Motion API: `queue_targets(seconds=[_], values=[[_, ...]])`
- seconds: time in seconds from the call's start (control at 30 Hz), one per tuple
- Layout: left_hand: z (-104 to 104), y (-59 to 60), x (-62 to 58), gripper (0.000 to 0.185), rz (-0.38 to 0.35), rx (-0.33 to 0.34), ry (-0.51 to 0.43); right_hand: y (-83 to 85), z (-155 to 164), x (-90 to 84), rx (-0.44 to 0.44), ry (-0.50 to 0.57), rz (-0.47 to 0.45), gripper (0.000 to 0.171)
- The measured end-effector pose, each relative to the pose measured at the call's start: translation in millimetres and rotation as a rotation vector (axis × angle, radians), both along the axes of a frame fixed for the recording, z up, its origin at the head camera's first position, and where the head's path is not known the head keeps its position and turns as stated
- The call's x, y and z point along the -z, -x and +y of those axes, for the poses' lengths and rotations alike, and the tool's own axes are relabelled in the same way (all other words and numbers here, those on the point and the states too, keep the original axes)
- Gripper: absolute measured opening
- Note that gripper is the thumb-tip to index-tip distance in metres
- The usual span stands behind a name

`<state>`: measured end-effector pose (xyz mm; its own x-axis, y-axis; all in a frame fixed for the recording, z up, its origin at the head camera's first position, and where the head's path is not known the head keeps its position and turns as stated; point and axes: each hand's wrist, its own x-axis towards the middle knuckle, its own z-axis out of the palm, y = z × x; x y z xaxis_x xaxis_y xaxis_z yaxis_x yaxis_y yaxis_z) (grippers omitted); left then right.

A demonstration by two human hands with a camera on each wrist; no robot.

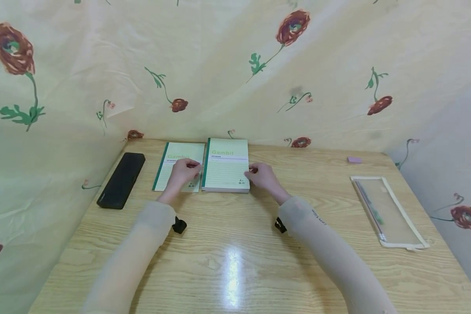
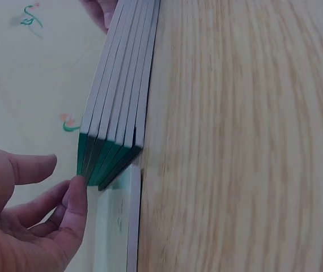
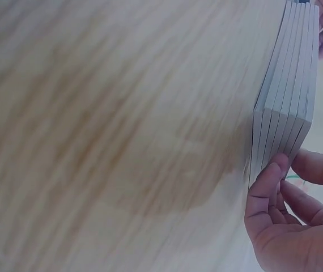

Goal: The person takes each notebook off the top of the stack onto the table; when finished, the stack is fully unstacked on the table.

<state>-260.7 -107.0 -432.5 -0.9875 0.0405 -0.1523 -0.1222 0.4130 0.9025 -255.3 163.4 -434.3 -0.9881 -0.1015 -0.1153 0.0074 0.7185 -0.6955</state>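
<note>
Left hand (image 1: 183,173) and right hand (image 1: 264,178), fingers loosely bent, touch the stack (image 1: 226,174), apparently squaring it; next wants even pressure.

A black case (image 1: 121,180) lies at the left of the desk (image 1: 227,226); at right, a small purple block (image 1: 354,160) sits beyond a white-edged translucent pouch (image 1: 396,213). Floral cloth (image 1: 220,52) hangs behind.

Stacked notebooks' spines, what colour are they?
The spines are green, best seen in the left wrist view.

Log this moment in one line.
notebook stack: on table | left hand: beside green spine | right hand: touching opposite edge
</note>
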Motion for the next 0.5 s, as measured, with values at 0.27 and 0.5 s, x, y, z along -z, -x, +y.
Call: queue_targets(seconds=[0.27,0.5], values=[[14,-1.9,1.4,0.03,-0.001,-0.001,0.064,-0.9,-2,4.8,0.034,0.049,0.015,0.034],[17,-0.6,6.2,0.03,0.011,-0.011,0.122,-1.9,-6,5.8,0.044,0.043,0.04,0.029]])
